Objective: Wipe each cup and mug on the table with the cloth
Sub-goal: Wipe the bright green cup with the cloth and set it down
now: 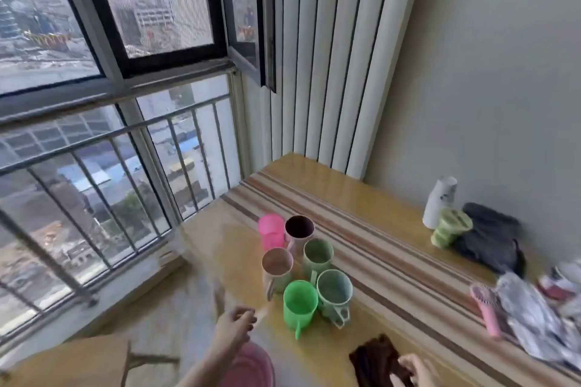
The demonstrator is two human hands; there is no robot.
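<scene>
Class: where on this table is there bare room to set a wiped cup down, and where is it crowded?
Free: the striped band between the cup cluster and the wall, and the far corner by the radiator. A small patch lies between the bright green mug and the dark cloth. Crowded: the cluster itself and the right end, with bottle, dark bag and pink brush.

Pink cup [271, 231], bright green mug [299, 303], dark brown cloth [375, 361], yellow table [339, 195] striped brown.
</scene>
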